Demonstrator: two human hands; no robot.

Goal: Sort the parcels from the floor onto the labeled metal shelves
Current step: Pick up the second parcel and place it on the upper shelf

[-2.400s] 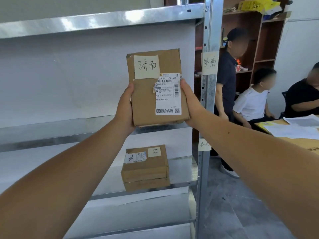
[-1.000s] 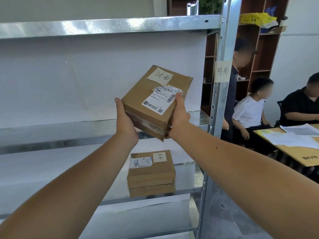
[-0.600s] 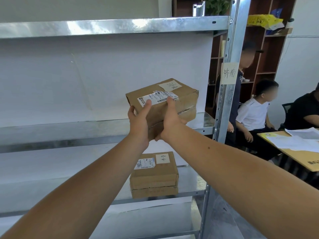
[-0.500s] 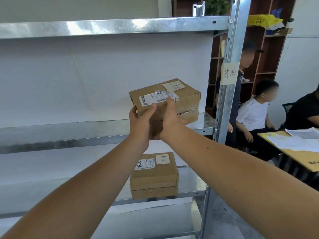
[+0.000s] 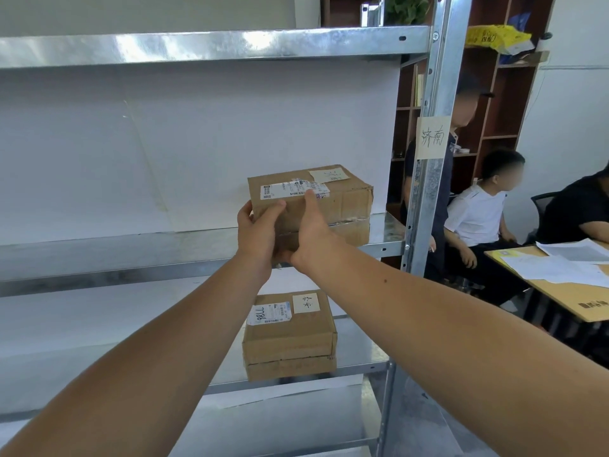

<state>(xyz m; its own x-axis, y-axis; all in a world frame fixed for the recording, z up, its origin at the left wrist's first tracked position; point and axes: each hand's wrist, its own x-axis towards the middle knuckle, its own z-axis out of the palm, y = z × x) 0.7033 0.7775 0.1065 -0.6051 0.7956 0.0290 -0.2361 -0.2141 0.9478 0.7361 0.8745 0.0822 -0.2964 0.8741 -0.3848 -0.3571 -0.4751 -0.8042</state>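
An office used for parcel sorting is shown: metal shelves (image 5: 211, 44) with a handwritten label (image 5: 432, 137) at twelve o'clock, wooden bookcases (image 5: 514, 103) at one, a paper-strewn desk (image 5: 573, 291) at three.

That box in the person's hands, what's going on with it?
A person is sorting parcels onto a metal rack. Both hands, left hand and right hand, grip a brown box at its near end, with its far end over the middle shelf. A handwritten tag hangs on the post beside that shelf. A second box sits on the shelf below. Other people sit at a table to the right.
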